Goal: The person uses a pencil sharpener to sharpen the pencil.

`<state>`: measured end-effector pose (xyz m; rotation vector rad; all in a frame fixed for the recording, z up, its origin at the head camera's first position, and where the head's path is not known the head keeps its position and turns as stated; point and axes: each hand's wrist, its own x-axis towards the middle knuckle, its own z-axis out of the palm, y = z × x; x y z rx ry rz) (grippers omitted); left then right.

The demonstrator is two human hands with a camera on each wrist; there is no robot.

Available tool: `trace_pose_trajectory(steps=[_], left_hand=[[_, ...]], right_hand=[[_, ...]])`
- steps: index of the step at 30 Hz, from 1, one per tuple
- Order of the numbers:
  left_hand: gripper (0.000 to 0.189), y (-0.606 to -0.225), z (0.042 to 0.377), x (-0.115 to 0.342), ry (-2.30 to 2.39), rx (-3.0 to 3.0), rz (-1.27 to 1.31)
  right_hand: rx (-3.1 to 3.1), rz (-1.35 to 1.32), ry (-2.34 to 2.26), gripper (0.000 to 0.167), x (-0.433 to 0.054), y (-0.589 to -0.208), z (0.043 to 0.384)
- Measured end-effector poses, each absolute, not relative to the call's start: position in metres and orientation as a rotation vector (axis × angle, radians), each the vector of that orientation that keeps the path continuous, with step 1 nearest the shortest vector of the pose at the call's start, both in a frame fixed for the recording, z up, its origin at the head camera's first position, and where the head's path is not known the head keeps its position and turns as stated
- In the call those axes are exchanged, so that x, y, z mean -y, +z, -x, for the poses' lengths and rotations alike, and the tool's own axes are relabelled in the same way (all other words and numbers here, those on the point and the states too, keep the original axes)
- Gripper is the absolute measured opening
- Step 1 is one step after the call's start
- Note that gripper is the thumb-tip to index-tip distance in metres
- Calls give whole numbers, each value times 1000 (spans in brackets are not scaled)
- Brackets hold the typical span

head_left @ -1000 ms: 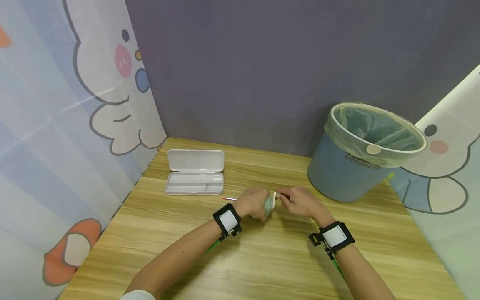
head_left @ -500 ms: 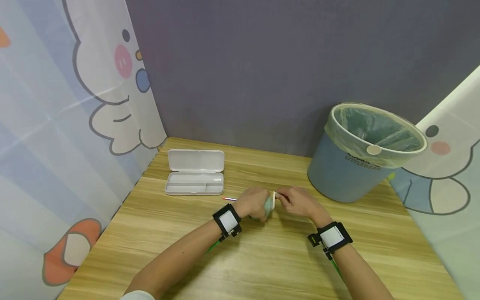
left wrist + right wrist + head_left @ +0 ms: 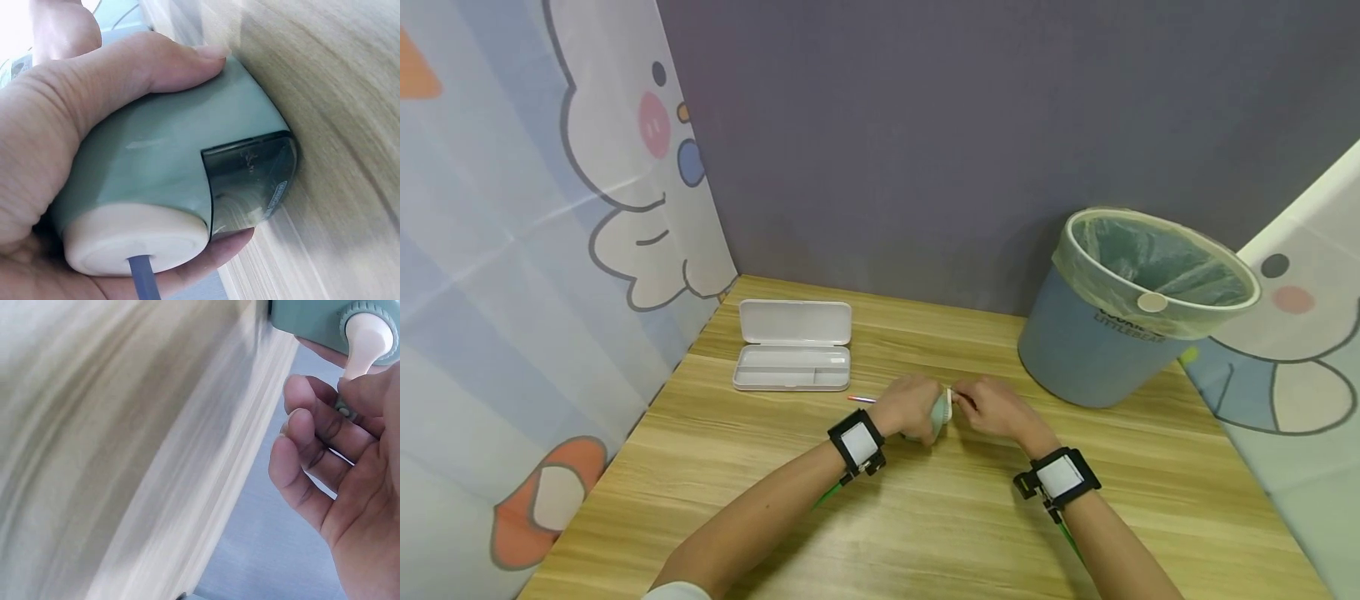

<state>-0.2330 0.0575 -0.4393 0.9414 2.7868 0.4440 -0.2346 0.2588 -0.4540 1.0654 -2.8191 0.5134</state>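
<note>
A green hand-crank pencil sharpener (image 3: 162, 150) stands on the table, and my left hand (image 3: 912, 407) grips its body from above and around. In the left wrist view, a bluish-purple pencil (image 3: 145, 278) sticks out of the cream round front. Its red-tipped end shows left of my hand in the head view. Beside the front is a dark see-through shavings drawer (image 3: 250, 181). My right hand (image 3: 997, 407) pinches the end knob of the white crank handle (image 3: 367, 340) on the sharpener's other end. How far the pencil sits inside is hidden.
An open white pencil case (image 3: 792, 379) with divided compartments lies at the back left of the wooden table (image 3: 940, 533). At the back right stands a blue bin (image 3: 1075, 350) with a clear liner. A grey wall panel (image 3: 865, 150) rises behind.
My right hand and wrist have shifted slightly left while staying at the crank. The left hand stays around the sharpener. The head view has turned a little.
</note>
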Motion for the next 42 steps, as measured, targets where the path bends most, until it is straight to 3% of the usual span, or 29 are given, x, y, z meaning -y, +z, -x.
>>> trace_pose_trajectory(steps=[42], left_hand=[[45, -442, 233, -56, 495, -2784, -927]], right_hand=[[2927, -1102, 480, 23, -256, -470, 227]])
